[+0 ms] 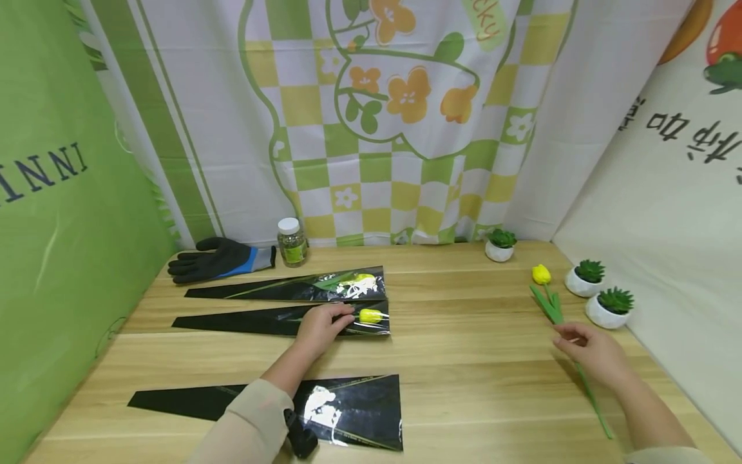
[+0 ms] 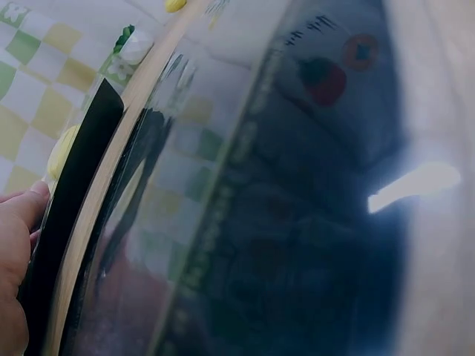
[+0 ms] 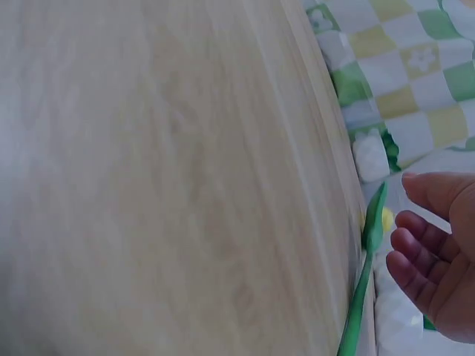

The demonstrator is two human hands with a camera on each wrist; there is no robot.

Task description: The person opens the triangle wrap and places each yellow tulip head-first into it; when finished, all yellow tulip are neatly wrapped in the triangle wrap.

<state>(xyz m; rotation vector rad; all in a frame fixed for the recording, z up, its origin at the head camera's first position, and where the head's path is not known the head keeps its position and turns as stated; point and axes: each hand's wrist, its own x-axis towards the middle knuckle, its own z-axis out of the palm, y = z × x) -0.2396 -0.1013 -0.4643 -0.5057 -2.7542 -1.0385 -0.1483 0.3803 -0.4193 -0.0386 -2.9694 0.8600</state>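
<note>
My left hand (image 1: 321, 327) grips a long tapered black flower sleeve (image 1: 249, 320) with a yellow tulip (image 1: 371, 316) inside, thumb and fingers close together just below the bloom. In the left wrist view that sleeve (image 2: 74, 178) partly hides the hand. Over at the right, my right hand (image 1: 597, 354) hovers by the green stem of a loose yellow tulip (image 1: 553, 306). Its fingers (image 3: 415, 245) are loosely bent, apart from the stem in the right wrist view. Another sleeve (image 1: 261, 288) holding a tulip lies behind. A third sleeve (image 1: 359, 406) lies nearer, partly under my left forearm.
A black and blue work glove (image 1: 220, 261) and a lidded jar (image 1: 292, 243) stand along the back left. Small potted succulents, one at the back (image 1: 500, 246) and a pair (image 1: 585, 278) beside the tulip, line the right side. Printed cloths hang behind and at both sides.
</note>
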